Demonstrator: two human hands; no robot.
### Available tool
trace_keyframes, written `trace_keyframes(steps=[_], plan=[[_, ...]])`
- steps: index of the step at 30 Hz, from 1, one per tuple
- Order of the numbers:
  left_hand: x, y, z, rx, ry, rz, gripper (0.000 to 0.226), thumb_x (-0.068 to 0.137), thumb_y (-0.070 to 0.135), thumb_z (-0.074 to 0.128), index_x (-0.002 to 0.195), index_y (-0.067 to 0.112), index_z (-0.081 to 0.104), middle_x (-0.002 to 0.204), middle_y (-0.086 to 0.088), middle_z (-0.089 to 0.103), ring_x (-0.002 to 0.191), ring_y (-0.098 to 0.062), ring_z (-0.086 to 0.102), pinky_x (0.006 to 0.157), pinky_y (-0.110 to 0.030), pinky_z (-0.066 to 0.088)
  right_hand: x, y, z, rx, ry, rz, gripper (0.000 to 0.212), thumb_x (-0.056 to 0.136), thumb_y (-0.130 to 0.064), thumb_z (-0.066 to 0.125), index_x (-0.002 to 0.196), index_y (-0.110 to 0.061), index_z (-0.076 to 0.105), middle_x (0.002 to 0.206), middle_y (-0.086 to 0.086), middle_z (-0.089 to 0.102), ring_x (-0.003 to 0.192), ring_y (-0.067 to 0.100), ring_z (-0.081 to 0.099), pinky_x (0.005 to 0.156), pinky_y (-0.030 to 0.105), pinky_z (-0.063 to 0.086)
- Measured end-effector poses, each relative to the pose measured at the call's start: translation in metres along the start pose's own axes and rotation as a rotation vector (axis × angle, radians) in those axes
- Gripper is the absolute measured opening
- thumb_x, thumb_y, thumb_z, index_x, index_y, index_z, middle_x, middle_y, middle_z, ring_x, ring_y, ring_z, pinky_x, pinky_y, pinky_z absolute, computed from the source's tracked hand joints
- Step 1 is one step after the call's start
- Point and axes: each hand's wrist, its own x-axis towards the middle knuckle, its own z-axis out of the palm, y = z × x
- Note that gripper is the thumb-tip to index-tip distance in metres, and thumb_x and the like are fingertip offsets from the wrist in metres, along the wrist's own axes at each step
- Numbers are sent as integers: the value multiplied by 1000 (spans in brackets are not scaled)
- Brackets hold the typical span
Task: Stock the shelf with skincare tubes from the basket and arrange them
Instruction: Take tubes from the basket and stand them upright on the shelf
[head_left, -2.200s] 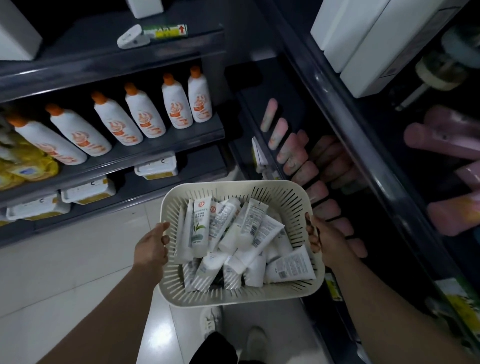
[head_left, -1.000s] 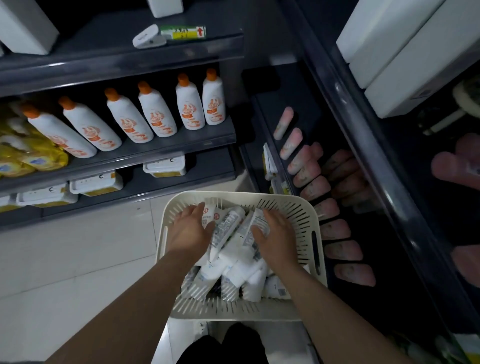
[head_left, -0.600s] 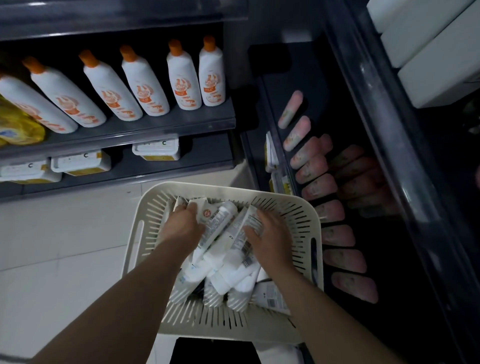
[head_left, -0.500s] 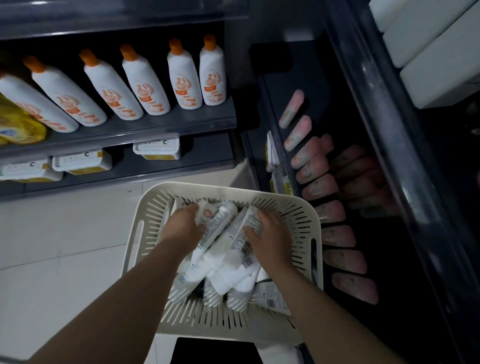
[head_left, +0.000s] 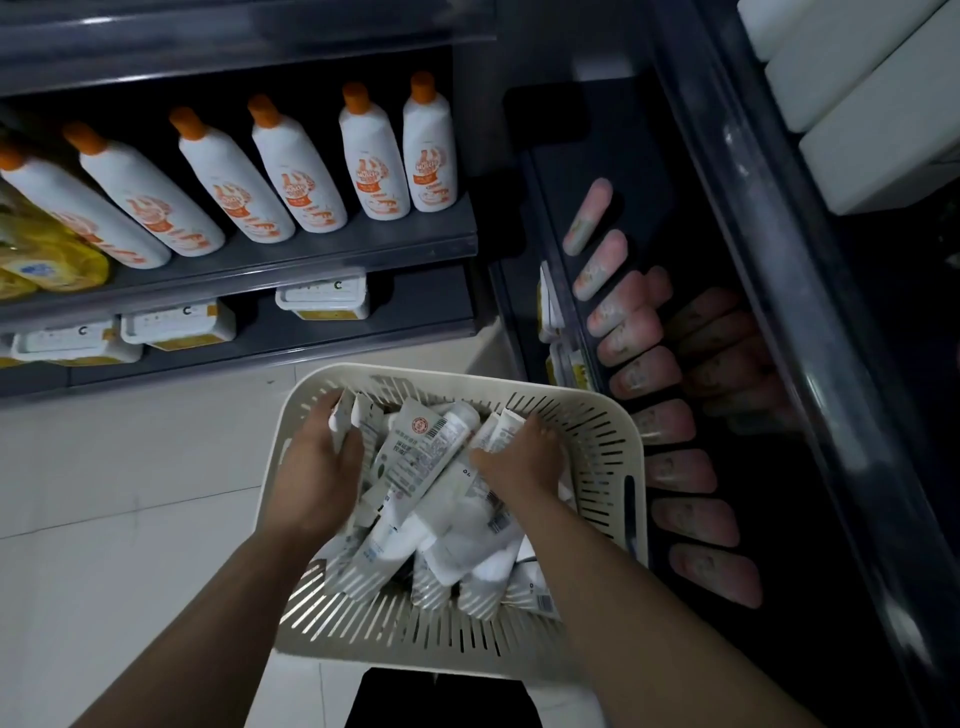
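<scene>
A cream slotted basket (head_left: 597, 436) sits low in front of me, full of white skincare tubes (head_left: 421, 457) piled loosely. My left hand (head_left: 317, 467) is inside at the basket's left, its fingers curled round white tubes (head_left: 345, 418). My right hand (head_left: 524, 457) reaches in at the right and its fingers close on a tube (head_left: 498, 431). The dark shelf (head_left: 623, 171) on the right holds a row of pink tubes (head_left: 644, 374) lying side by side.
White bottles with orange caps (head_left: 374, 156) line a shelf at the upper left, with flat white packs (head_left: 322, 304) below and yellow packs (head_left: 47, 254) at the far left. White boxes (head_left: 872, 104) stand on the upper right shelf. Pale floor tiles (head_left: 130, 493) lie on the left.
Both hands let go of the basket's sides and went into the tubes. Over the last half second the left hand has shifted to the basket's far left corner round some tubes.
</scene>
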Motion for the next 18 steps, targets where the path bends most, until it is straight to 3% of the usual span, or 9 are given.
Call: trace_keyframes(steps=[2,4,6,10,12,14,16,18], plan=[[-4,-1,-4,-36,4,13,43,96,20,45,137,23,38,131,-14,53,113,-35,54,94,-40,43,0,-2,0,57,28,36,95,64,-31,77,140,-3,28,136,18,42,122,32,45,103,39,41],[-8,2,-9,-81,1,13,39,96,20,45,133,29,37,117,-17,60,100,-35,59,83,-35,43,-4,0,-5,129,70,31,91,65,-17,77,140,-3,28,132,16,46,116,30,51,95,34,46],[-13,10,-15,-131,16,47,39,97,14,45,132,29,40,116,-11,59,98,-25,56,81,-29,38,-11,5,-13,241,85,30,82,67,-8,76,136,-7,32,125,13,54,105,27,59,80,31,51],[-21,28,-29,-205,-6,63,35,97,16,46,131,28,44,122,4,55,102,-9,51,75,-6,36,-35,13,-34,355,116,-20,69,69,-10,74,129,-13,39,112,7,61,94,25,63,73,31,52],[-25,40,-37,-244,-41,59,29,98,19,45,120,38,44,114,6,59,98,-5,55,71,-3,37,-50,12,-46,398,145,-41,63,70,-9,73,125,-9,43,108,8,62,92,25,63,69,27,48],[-31,53,-46,-275,-90,65,26,99,21,43,109,46,42,101,18,58,86,11,56,65,0,36,-68,10,-61,462,152,-65,57,73,-7,71,123,-8,43,104,6,60,84,19,62,59,17,43],[-39,64,-59,-298,-148,118,29,101,21,38,117,45,40,104,29,50,85,21,51,70,0,34,-88,7,-75,554,148,-95,59,76,-5,68,126,-13,39,101,1,57,73,3,56,50,5,38],[-47,77,-72,-290,-219,194,42,101,23,36,140,36,28,124,25,45,102,13,45,89,-11,31,-111,2,-90,647,179,-145,62,75,-7,69,127,-19,38,101,-2,56,76,0,56,54,5,42]])
